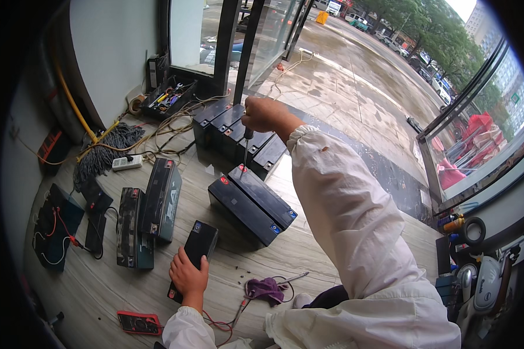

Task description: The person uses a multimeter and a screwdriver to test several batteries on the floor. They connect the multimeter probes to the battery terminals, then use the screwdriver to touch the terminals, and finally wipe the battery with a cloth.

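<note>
My right hand (263, 114) grips the handle of a screwdriver (246, 146) held upright, fingers closed around it. The blade's tip meets the red-ringed terminal at the far end of a black battery (264, 189). Another battery (242, 213) stands right beside that one, with a red-ringed terminal at one end and a blue-ringed one at the other. My left hand (188, 272) rests over a smaller black battery (200, 240) on the floor, fingers over one side and thumb on the other. Part of its top is hidden under the hand.
Behind stands a row of several batteries (222, 120). Two more batteries (161, 200) (130, 227) stand left, near wired ones (56, 227). A red multimeter (139, 323), purple cloth (266, 291) and test probe (296, 277) lie nearby. A mop (107, 150), power strip (127, 162) and toolbox (170, 98) line the wall.
</note>
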### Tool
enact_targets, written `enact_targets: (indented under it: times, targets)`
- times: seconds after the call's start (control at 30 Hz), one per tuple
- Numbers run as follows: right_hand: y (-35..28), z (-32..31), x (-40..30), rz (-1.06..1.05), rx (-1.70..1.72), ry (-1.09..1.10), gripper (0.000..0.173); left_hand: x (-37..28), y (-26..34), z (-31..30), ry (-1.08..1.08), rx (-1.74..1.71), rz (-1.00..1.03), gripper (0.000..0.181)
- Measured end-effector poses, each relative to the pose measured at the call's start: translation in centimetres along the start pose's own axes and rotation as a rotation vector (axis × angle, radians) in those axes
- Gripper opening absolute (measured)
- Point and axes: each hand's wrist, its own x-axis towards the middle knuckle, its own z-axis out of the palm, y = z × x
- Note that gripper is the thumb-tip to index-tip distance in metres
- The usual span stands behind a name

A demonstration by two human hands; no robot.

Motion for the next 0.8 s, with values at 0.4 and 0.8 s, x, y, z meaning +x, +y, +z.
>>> enact_targets:
  times: [0.4,0.8]
  targets:
    - [0.0,0.1,0.0,-0.017,-0.029,-0.006,0.042,-0.1,-0.1,0.1,0.012,0.006,0.009,0.072]
    - [-0.7,-0.4,0.0,0.025,-0.008,-0.090,0.043,0.0,0.0,-0.2,-0.027,0.005,-0.004,0.072]
